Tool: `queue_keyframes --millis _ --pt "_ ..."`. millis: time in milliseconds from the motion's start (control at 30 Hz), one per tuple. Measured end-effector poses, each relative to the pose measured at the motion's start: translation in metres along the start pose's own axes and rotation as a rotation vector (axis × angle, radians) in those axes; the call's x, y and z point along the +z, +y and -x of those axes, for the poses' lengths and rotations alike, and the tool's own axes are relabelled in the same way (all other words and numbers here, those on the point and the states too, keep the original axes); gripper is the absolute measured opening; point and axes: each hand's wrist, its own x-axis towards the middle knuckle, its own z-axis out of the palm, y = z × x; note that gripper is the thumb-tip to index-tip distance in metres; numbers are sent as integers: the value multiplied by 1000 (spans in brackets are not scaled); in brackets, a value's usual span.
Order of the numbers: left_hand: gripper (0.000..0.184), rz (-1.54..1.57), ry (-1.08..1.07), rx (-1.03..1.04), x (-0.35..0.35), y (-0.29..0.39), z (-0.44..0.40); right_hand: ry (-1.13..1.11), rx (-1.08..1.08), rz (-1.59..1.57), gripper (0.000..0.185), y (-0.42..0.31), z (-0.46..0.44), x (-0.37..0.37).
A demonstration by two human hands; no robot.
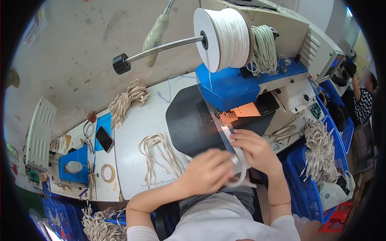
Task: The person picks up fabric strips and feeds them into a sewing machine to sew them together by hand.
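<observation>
The flat, ribbon-like white strap (243, 164) has its long axis running from the blue sewing machine's (227, 90) lit needle area toward the speckled pale desk's (128, 160) front edge, curling into 1 loop there; its far end points at the needle. The right hand's (257, 150) straight fingers lie together over the strap; whether this grip clamps, I cannot tell. The left hand (209, 168), fingers curled, blurs beside the loop, its grip unclear. 1 crinkled beige cord bundle (128, 98) lies along the back edge.

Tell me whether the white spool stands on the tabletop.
No, the white spool is mounted on a metal rod above the blue machine head.
</observation>
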Motion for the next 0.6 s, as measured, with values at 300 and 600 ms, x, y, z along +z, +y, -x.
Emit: queue_keyframes --millis 300,600 --pt "28 -302 -62 -184 -8 -29 -24 -52 125 -103 22 1 -19 2" --pt "25 -397 -134 -246 -7 -54 -42 80 169 87 29 15 -31 23"
